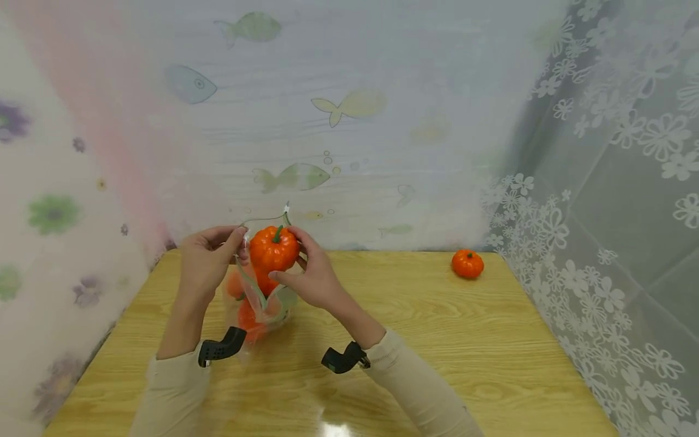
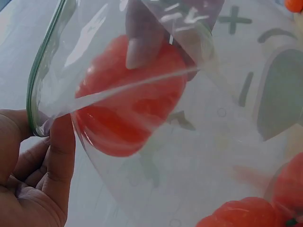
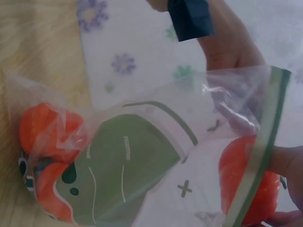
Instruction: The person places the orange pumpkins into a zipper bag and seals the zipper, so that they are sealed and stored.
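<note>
My left grip (image 1: pixel 210 255) pinches the bag (image 3: pixel 128 170), my right grip (image 1: pixel 314 273) clasps a pumpkin (image 1: pixel 273 249); bagged pumpkins (image 1: pixel 250 317) lie below, a loose pumpkin (image 1: pixel 467 265) well apart.

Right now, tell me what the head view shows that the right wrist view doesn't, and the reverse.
Head only: the loose pumpkin on the table, and the printed fish.

Right wrist only: the large green print on the bag.

Both: the table, bagged pumpkins, the left hand, and the right hand holding another pumpkin at the bag's mouth.
</note>
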Demonstrator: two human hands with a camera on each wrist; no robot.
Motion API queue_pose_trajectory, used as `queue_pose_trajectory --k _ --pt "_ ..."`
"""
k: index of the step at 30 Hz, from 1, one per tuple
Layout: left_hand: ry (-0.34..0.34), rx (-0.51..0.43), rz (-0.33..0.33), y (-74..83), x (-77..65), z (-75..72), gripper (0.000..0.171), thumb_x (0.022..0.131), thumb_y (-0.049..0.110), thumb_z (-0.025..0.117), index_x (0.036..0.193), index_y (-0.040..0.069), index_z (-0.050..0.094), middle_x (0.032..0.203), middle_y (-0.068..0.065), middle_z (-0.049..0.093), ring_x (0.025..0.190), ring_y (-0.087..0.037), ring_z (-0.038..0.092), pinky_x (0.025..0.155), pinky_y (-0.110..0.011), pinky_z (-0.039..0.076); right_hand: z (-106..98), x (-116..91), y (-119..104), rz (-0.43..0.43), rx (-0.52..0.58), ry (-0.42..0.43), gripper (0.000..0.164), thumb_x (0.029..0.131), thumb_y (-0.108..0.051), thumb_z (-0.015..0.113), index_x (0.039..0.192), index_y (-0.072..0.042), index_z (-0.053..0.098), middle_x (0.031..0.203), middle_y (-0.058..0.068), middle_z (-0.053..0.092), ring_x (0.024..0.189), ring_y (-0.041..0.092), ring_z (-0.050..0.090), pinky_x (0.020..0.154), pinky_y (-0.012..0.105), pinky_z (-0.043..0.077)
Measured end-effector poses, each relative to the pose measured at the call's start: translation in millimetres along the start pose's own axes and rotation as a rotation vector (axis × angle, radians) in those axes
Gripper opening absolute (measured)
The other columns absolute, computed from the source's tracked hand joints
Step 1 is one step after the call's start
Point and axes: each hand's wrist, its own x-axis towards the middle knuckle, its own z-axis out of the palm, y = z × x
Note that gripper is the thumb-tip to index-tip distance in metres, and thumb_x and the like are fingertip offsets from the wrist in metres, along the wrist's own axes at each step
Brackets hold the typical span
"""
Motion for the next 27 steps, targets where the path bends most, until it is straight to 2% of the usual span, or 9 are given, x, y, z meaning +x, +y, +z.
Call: queue_pose_trajectory --k 7,11,15,22,27 --pt "-0.04 0.073 0.003 3.5 3.1 4.3 0.03 0.099 0.023 0.07 0.106 -0.005 0.072 0.071 0.001 0.067 0.059 -0.01 0.067 0.06 -0.023 0.062 5.3 5.2 -2.6 -0.015 -0.301 0.024 0.084 0.087 -0.006 0.081 0.157 -0.004 0.034 0.151 0.014 0.042 0.134 0.026 0.051 0.11 0.034 0.05" --pt "-0.058 0.102 0.014 6.3 4.2 7.1 0.038 0.1 0.024 0.068 0.111 -0.013 0.069 0.071 0.003 0.066 0.059 -0.009 0.067 0.06 -0.023 0.062 5.5 9.3 -8.6 -0.011 -0.4 0.026 0.083 0.087 -0.01 0.082 0.155 -0.003 0.036 0.148 0.012 0.049 0.128 0.024 0.055 0.105 0.031 0.053" --pt "-0.056 0.096 0.018 8.3 4.7 8.9 0.039 0.1 0.022 0.068 0.112 -0.015 0.068 0.071 0.004 0.066 0.058 -0.008 0.067 0.059 -0.023 0.061 5.6 13.6 -11.6 -0.026 -0.431 0.039 0.078 0.086 -0.013 0.083 0.151 -0.003 0.042 0.144 0.011 0.052 0.125 0.023 0.056 0.103 0.029 0.053" --pt "-0.051 0.08 0.021 8.5 4.8 8.9 0.039 0.1 0.021 0.068 0.11 -0.016 0.067 0.071 0.003 0.066 0.058 -0.008 0.067 0.059 -0.022 0.061 7.9 16.9 -8.5 -0.032 -0.455 0.081 0.074 0.085 -0.018 0.086 0.147 -0.004 0.048 0.136 0.013 0.05 0.115 0.021 0.055 0.094 0.024 0.055" --pt "-0.057 0.047 0.029 8.1 4.4 9.1 0.036 0.1 0.02 0.068 0.108 -0.015 0.068 0.07 0.002 0.067 0.057 -0.008 0.067 0.058 -0.023 0.061 9.6 19.5 -6.7 -0.037 -0.445 0.099 0.074 0.085 -0.02 0.085 0.146 -0.004 0.048 0.137 0.013 0.049 0.115 0.021 0.055 0.094 0.024 0.055"
